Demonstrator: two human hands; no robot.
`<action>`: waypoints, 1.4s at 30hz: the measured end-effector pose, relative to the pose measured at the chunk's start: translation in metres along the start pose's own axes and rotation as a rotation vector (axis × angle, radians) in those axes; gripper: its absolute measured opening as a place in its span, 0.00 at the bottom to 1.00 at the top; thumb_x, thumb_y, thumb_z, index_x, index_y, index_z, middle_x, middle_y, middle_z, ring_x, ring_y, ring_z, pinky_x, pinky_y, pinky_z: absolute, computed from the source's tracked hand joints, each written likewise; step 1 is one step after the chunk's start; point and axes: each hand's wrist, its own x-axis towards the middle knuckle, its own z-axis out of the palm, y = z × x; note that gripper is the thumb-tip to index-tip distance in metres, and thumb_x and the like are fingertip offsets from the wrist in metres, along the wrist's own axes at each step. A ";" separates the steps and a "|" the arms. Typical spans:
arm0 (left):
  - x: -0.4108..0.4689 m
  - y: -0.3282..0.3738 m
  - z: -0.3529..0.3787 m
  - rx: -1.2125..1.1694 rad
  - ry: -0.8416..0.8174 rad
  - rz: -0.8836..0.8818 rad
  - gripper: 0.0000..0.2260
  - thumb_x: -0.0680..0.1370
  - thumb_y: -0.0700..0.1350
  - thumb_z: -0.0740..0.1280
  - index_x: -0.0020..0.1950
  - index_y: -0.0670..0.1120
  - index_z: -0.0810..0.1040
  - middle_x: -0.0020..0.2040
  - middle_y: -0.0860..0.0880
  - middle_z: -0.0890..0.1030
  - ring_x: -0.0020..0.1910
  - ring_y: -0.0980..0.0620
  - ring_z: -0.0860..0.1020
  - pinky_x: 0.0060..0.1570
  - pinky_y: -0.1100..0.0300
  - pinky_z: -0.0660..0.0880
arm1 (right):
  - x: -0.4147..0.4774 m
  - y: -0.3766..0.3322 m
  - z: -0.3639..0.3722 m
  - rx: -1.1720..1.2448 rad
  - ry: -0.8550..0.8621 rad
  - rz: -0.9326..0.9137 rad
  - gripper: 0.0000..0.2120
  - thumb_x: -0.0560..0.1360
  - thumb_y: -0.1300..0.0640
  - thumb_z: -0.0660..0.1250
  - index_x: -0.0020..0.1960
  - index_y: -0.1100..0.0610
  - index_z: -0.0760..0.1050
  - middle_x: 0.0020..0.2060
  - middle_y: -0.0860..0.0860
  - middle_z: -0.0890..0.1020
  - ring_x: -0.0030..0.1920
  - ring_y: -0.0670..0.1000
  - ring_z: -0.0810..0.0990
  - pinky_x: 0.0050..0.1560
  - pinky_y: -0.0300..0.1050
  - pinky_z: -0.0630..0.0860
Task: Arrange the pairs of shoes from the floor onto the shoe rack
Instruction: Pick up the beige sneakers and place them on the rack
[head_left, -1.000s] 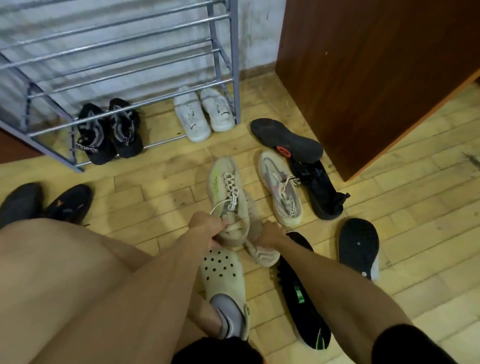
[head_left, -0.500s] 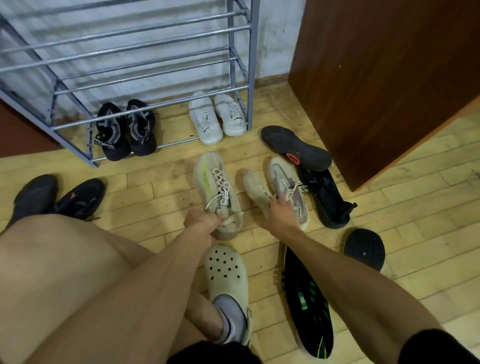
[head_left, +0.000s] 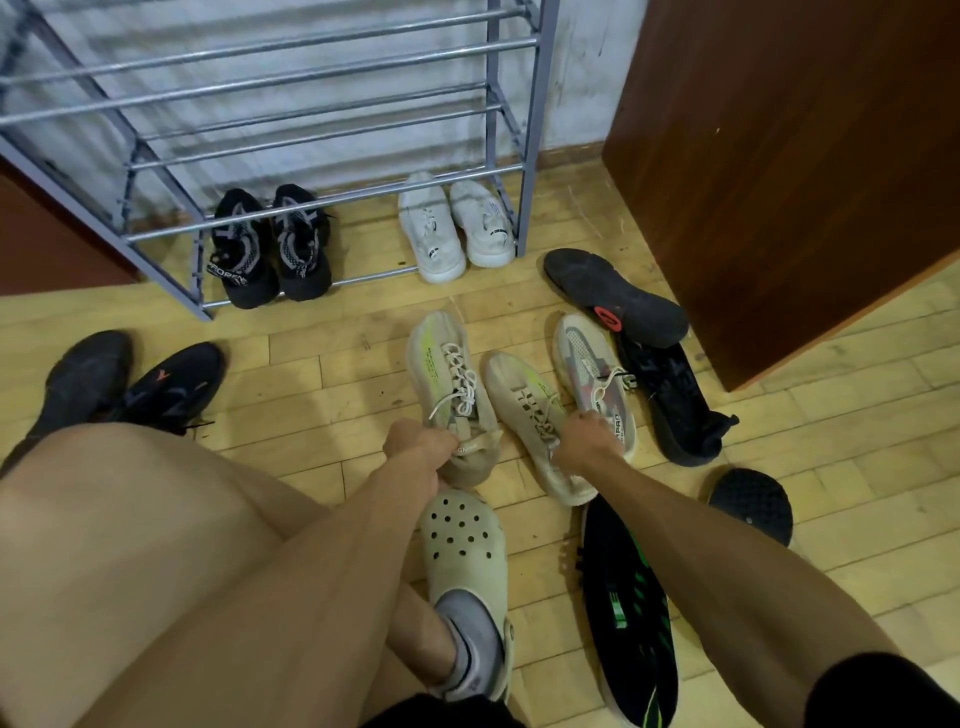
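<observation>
Two beige sneakers with lime stripes lie side by side on the wooden floor. My left hand (head_left: 418, 447) grips the heel of the left beige sneaker (head_left: 447, 374). My right hand (head_left: 587, 441) holds the opening of the right beige sneaker (head_left: 530, 410). The grey metal shoe rack (head_left: 332, 150) stands at the back against the wall. On its bottom tier sit a black pair (head_left: 270, 244) and a white pair (head_left: 454, 226). The upper tiers hold nothing.
A grey-and-pink sneaker (head_left: 592, 374) lies right of my right hand, beside two black shoes (head_left: 670, 400), one sole-up. A black-and-green shoe (head_left: 628, 608) and a black sole (head_left: 750, 504) lie near right. Another black pair (head_left: 130, 384) sits left. A brown cabinet (head_left: 779, 156) stands at right.
The right beige sneaker has moved from under the left one to lie beside it. My right hand shifted with it, away from me. My left hand stayed on the left sneaker's heel.
</observation>
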 end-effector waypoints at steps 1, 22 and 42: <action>0.001 0.001 -0.001 0.004 0.008 0.001 0.15 0.72 0.35 0.71 0.58 0.35 0.78 0.57 0.37 0.80 0.53 0.39 0.79 0.47 0.47 0.80 | 0.001 -0.003 0.001 -0.028 -0.009 0.034 0.37 0.77 0.46 0.64 0.75 0.66 0.54 0.72 0.65 0.61 0.72 0.64 0.64 0.65 0.56 0.70; -0.027 0.017 0.003 -0.199 -0.062 0.033 0.14 0.71 0.31 0.70 0.57 0.36 0.78 0.54 0.38 0.81 0.47 0.41 0.80 0.40 0.48 0.81 | -0.021 0.017 -0.032 0.646 -0.151 0.033 0.24 0.72 0.61 0.72 0.62 0.54 0.64 0.56 0.60 0.73 0.37 0.60 0.81 0.24 0.49 0.80; 0.007 0.172 -0.040 -0.301 0.036 0.364 0.15 0.73 0.37 0.71 0.59 0.34 0.77 0.54 0.39 0.82 0.48 0.41 0.82 0.47 0.45 0.81 | 0.027 -0.089 -0.209 0.965 0.169 -0.268 0.26 0.70 0.61 0.75 0.66 0.51 0.73 0.55 0.58 0.81 0.48 0.61 0.83 0.34 0.56 0.83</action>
